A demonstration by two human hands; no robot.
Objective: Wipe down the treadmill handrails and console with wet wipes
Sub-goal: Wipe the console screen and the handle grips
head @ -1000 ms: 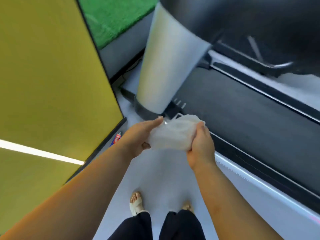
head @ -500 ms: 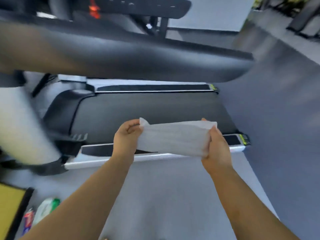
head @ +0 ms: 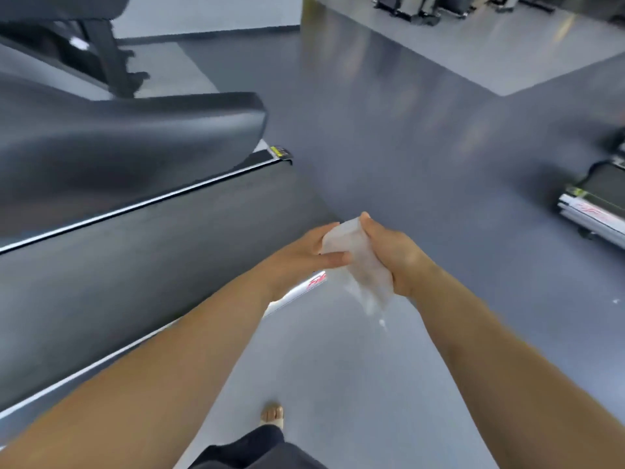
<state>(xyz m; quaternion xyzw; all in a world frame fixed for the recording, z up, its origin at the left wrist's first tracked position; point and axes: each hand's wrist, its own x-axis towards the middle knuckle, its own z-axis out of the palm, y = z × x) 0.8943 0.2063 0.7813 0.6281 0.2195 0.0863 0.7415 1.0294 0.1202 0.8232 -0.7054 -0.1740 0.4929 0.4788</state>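
While beside the treadmill edge [head: 304, 289], left hand [head: 297, 255] and right hand [head: 395, 258] tight around wet wipe [head: 355, 262], floor [head: 439, 164] open rightward.

Grey, glossy floor [head: 422, 147] all round, darker through the middle and toward 3 o'clock, with a paler patch [head: 473, 45] at 1 o'clock cut off by a straight edge. Standing on it: a treadmill [head: 135, 265] filling 8 to 10 o'clock, deck end reaching the centre; a second treadmill [head: 595, 204] at 3 o'clock, well apart and cropped by the edge; dark machines [head: 422, 8] on the pale patch at 12 to 1 o'clock; a blurred black frame [head: 108, 62] at 11 o'clock beyond the treadmill. Planted at 6 o'clock, one sandalled foot [head: 272, 414]; at 4 o'clock, tiny white specks [head: 616, 301].
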